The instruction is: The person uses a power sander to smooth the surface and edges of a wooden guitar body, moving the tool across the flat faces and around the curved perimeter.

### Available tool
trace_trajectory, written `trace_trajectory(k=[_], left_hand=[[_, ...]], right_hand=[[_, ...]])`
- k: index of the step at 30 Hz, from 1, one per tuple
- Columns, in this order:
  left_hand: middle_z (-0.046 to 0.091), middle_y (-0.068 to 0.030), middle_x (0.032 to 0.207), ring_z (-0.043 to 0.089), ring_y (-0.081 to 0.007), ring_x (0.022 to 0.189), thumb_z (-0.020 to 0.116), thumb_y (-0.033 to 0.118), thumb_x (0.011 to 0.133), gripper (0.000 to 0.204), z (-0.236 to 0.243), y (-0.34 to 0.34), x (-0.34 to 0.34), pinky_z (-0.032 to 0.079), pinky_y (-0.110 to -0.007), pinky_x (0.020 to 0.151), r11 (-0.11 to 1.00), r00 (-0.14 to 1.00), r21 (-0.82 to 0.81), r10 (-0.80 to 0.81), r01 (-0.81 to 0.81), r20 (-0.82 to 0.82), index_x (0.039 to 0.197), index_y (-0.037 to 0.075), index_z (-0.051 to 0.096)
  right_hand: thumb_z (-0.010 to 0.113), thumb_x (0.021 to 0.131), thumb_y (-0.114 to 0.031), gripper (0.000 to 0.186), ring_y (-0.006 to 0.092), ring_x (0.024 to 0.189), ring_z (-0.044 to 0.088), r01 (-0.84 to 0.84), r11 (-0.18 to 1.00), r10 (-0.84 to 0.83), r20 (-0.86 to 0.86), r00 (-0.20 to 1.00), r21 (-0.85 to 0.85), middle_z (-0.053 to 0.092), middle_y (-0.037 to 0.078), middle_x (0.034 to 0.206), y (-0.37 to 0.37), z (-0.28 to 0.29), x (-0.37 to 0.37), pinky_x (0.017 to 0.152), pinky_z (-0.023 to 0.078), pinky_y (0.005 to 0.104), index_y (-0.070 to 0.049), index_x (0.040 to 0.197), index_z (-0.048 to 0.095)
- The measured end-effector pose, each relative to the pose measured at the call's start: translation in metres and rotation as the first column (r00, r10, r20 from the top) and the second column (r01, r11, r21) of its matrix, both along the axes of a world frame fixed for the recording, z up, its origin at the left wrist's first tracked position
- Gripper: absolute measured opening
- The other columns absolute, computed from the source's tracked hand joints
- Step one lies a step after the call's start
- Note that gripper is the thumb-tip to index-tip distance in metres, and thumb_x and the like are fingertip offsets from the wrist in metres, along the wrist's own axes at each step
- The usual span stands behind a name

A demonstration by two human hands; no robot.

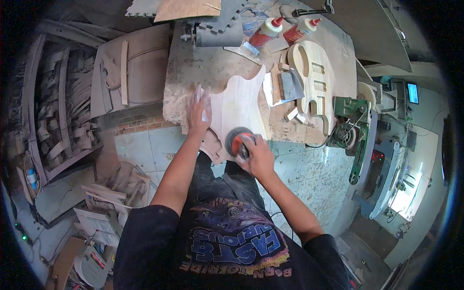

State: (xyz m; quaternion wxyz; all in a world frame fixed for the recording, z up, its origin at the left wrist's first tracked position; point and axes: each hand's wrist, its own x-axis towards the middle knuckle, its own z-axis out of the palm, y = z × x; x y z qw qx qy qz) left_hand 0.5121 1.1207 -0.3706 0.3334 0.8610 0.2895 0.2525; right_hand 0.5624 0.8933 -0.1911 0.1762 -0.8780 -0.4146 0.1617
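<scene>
A pale wooden electric guitar body (240, 101) lies at the near edge of the workbench, its lower end reaching out over the edge toward me. My right hand (259, 157) grips a random orbital sander (236, 140), orange and black, whose round pad rests on the near part of the body. The sander is slightly blurred. Along the body's left edge lies my left hand (198, 113), fingers stretched out and pointing away from me, steadying against the wood. Part of its palm side is hidden.
A second guitar body (311, 79) with cut pockets lies on the bench (188, 67) at right, beside a grey sanding sheet (291, 85) and wood offcuts. Two glue bottles (266, 32) stand behind. A green belt machine (352, 108) flanks the bench's right; a scrap-wood rack (60, 96) stands left.
</scene>
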Motion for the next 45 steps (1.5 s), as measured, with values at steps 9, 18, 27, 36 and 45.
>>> trace_trajectory(k=[9, 18, 27, 36, 45], left_hand=[[0.045, -0.0216, 0.156, 0.045, -0.0432, 0.14, 0.052, 0.02, 0.103, 0.04, -0.004, -0.001, 0.004, 0.035, -0.057, 0.115, 1.0, 1.0, 0.027, -0.006, 0.006, 0.018, 0.14, 0.011, 0.06], [0.042, -0.019, 0.16, 0.048, -0.0431, 0.137, 0.057, 0.016, 0.095, 0.041, -0.003, -0.002, 0.003, 0.038, -0.053, 0.113, 0.998, 0.996, 0.055, -0.004, 0.009, -0.091, 0.135, 0.008, 0.06], [0.042, -0.0194, 0.159, 0.046, -0.0426, 0.14, 0.052, 0.02, 0.102, 0.037, -0.002, -0.003, 0.007, 0.037, -0.054, 0.114, 0.997, 0.996, 0.08, -0.003, 0.01, -0.085, 0.137, 0.009, 0.06], [0.042, -0.0257, 0.156, 0.048, -0.0487, 0.135, 0.051, 0.018, 0.105, 0.034, -0.001, 0.0, 0.006, 0.038, -0.058, 0.112, 0.988, 0.995, 0.145, -0.037, 0.051, -0.098, 0.136, 0.007, 0.057], [0.039, -0.0206, 0.161, 0.046, -0.0417, 0.141, 0.049, 0.023, 0.104, 0.039, -0.002, -0.006, 0.01, 0.032, -0.061, 0.116, 0.996, 0.982, 0.084, 0.016, 0.0, -0.187, 0.14, 0.012, 0.057]], right_hand=[[0.084, 0.068, -0.023, 0.06, 0.0362, 0.102, 0.063, 0.072, 0.996, -0.073, -0.022, 0.997, -0.048, 0.062, 0.011, 0.119, -0.03, 0.003, -0.021, 0.079, 0.057, 0.0479, -0.021, 0.126, 0.066], [0.084, 0.07, -0.024, 0.063, 0.0377, 0.102, 0.062, -0.052, 0.997, 0.044, -0.135, 0.99, -0.057, 0.06, 0.011, 0.117, -0.004, 0.004, -0.058, 0.076, 0.059, 0.0488, -0.024, 0.129, 0.062], [0.079, 0.072, -0.024, 0.052, 0.0362, 0.105, 0.064, 0.406, 0.91, -0.41, -0.041, 0.911, -0.083, 0.063, 0.013, 0.116, -0.068, -0.007, 0.003, 0.084, 0.057, 0.0465, -0.019, 0.123, 0.069], [0.081, 0.074, -0.029, 0.061, 0.0386, 0.103, 0.063, 0.158, 0.985, -0.166, -0.132, 0.977, -0.069, 0.061, 0.012, 0.12, -0.012, 0.003, -0.054, 0.082, 0.058, 0.0495, -0.026, 0.132, 0.064], [0.081, 0.071, -0.026, 0.058, 0.0373, 0.105, 0.064, 0.421, 0.906, -0.423, -0.081, 0.903, -0.035, 0.062, 0.014, 0.117, -0.068, -0.003, 0.008, 0.088, 0.056, 0.0462, -0.019, 0.127, 0.068]])
